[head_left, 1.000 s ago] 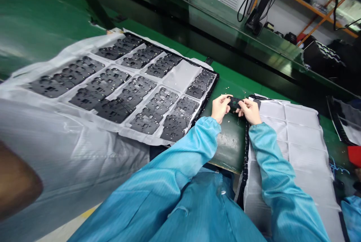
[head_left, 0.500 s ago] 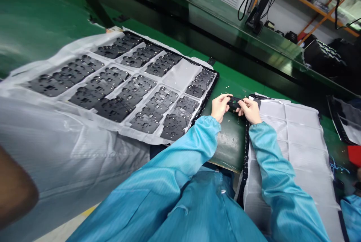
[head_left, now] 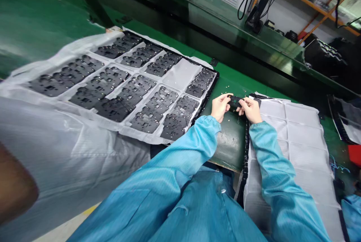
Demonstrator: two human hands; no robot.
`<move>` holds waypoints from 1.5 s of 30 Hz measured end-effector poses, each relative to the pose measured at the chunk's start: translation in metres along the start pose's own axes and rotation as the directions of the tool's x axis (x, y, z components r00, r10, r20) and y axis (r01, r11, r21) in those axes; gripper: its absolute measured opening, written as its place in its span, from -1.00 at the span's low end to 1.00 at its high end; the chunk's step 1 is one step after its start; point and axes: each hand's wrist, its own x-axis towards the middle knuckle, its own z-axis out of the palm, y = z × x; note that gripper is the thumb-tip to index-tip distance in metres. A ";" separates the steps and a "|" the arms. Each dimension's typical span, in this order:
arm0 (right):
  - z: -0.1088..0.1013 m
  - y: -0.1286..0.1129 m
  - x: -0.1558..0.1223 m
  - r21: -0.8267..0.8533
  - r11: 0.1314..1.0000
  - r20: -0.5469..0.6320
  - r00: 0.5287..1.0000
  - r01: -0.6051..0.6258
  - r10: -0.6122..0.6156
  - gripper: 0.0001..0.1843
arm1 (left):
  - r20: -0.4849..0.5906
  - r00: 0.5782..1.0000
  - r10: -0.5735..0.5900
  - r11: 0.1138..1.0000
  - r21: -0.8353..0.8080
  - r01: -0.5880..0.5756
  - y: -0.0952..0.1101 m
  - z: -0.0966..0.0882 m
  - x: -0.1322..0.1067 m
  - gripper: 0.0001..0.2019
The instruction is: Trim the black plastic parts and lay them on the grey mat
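My left hand [head_left: 220, 107] and my right hand [head_left: 251, 109] meet over the green bench [head_left: 231, 140], both pinching one small flat black part [head_left: 234, 102] between their fingertips. Both arms wear blue sleeves. To the left lies a black tray [head_left: 209, 95] lined with white sheeting, its compartments filled with stacks of the same black parts [head_left: 146, 119]; one compartment near the far right is bare. To the right, under my right forearm, sits a second tray [head_left: 299, 136] covered with white sheeting and showing no parts.
A raised green conveyor shelf [head_left: 225, 20] runs along the far side, with cables and a black stand [head_left: 255, 20] on it. Orange racking [head_left: 324, 12] stands behind. More black trays [head_left: 342, 121] and a red object [head_left: 354, 155] lie at the right edge.
Almost nothing differs; my hands stay together on the small black part, with only a slight shift of the camera.
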 end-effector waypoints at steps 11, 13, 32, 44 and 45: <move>0.000 0.003 0.001 0.011 1.000 -0.059 0.998 0.006 -0.006 -0.60 | -0.100 0.994 0.036 0.998 0.058 -0.030 0.000 -0.004 0.002 -0.76; 0.000 0.003 0.001 0.016 1.000 -0.061 0.998 0.012 -0.011 -0.62 | -0.132 0.990 0.047 0.996 0.082 -0.036 0.001 -0.005 0.003 -0.76; -0.005 -0.001 0.000 0.079 0.993 0.021 0.996 -0.085 0.083 -0.67 | 0.074 0.997 -0.031 0.999 0.012 0.030 0.006 0.000 -0.003 -0.72; -0.004 0.001 0.000 0.044 0.998 0.034 0.998 -0.055 0.054 -0.71 | -0.044 0.998 -0.034 0.997 0.073 0.038 0.007 0.000 -0.004 -0.81; -0.003 0.001 0.001 0.042 0.998 0.025 0.999 -0.042 0.041 -0.73 | -0.058 0.998 -0.036 0.995 0.090 0.041 0.006 0.000 -0.004 -0.81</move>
